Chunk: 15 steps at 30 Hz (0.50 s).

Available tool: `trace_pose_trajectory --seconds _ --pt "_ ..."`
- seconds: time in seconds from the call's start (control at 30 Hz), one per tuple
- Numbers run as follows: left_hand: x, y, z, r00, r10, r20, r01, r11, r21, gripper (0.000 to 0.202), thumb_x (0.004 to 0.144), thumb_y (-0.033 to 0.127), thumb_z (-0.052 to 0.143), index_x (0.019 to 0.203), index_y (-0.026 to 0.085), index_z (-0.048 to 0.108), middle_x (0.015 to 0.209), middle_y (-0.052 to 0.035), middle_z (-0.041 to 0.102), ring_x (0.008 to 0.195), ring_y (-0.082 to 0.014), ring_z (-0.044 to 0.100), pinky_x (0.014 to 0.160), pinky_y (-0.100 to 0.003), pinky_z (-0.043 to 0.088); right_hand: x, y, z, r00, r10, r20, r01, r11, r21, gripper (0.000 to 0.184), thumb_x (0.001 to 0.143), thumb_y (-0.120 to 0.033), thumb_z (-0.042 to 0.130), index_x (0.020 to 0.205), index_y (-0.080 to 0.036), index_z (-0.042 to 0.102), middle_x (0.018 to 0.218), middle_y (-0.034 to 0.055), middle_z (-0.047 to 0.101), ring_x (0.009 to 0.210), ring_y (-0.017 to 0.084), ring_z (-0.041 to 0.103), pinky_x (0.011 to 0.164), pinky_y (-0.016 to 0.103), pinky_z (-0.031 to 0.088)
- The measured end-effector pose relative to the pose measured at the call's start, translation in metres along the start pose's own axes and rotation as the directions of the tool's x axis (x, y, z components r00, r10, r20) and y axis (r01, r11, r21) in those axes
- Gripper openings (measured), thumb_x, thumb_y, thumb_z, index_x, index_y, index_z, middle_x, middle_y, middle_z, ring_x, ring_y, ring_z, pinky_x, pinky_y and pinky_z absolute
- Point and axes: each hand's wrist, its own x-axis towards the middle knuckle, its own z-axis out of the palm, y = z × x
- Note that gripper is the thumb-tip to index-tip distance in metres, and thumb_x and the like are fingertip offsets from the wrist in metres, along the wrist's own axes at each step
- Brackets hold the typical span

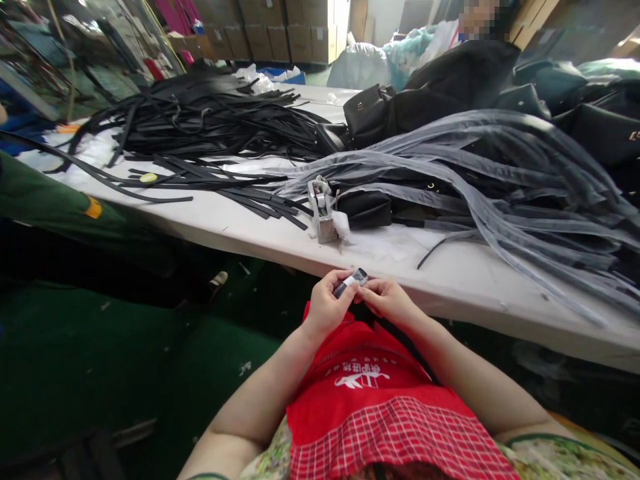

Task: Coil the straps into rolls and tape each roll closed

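Note:
In front of the red apron, at the table's near edge, my left hand (326,303) is closed around a black strap end (341,290). A piece of pale, glossy wrapping (357,276) covers part of this end. My right hand (389,300) pinches at the wrapping's right side, its fingertips close to those of my left hand. A dark length of strap (407,343) runs down behind my right forearm over the apron. Just beyond my hands, a small metal tape dispenser (323,210) stands on the table.
Many loose black straps (215,120) lie heaped on the white table (185,223) at left. Plastic-wrapped straps (465,180) spread over the right side, before black bags (450,87). A person in a green sleeve (60,200) is at left. Cardboard boxes (270,33) stand behind.

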Motion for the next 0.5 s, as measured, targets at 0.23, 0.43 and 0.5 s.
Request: trace_pose_trajectory --seconds 0.23,0.43,0.5 --pt "-0.002 0.006 0.007 0.956 0.246 -0.161 -0.182 0.926 0.332 0.026 0.091 0.034 0.055 0.101 0.015 0.069 0.096 -0.0093 0.075 0.086 -0.0195 0.071 0.078 -0.028 0.055 -0.002 -0.002 0.009 1.0 0.005 -0.015 -0.003 0.992 0.129 0.037 0.077 -0.05 0.066 0.079 -0.013 0.064 0.059 -0.0014 0.059 0.049 0.008 0.05 0.051 0.02 0.04" --pt "-0.006 -0.002 0.008 0.736 0.677 0.019 -0.527 0.555 0.644 0.023 0.088 0.022 0.054 0.103 0.022 0.071 0.096 -0.0059 0.076 0.082 -0.0209 0.073 0.076 -0.029 0.058 0.004 0.006 0.025 0.978 -0.09 -0.186 0.136 0.959 0.249 0.037 0.07 -0.051 0.068 0.066 -0.014 0.064 0.061 -0.0019 0.059 0.056 0.009 0.053 0.056 0.022 0.045" --pt "0.009 -0.018 0.009 0.697 0.717 -0.013 -0.568 0.563 0.601 0.028 0.083 0.03 0.056 0.107 0.033 0.071 0.098 -0.0007 0.076 0.083 -0.0248 0.073 0.075 -0.036 0.061 0.015 0.015 0.022 0.969 -0.08 -0.235 0.137 0.962 0.238 0.039 0.061 -0.051 0.076 0.059 -0.015 0.061 0.058 -0.0035 0.055 0.054 0.009 0.05 0.053 0.021 0.042"
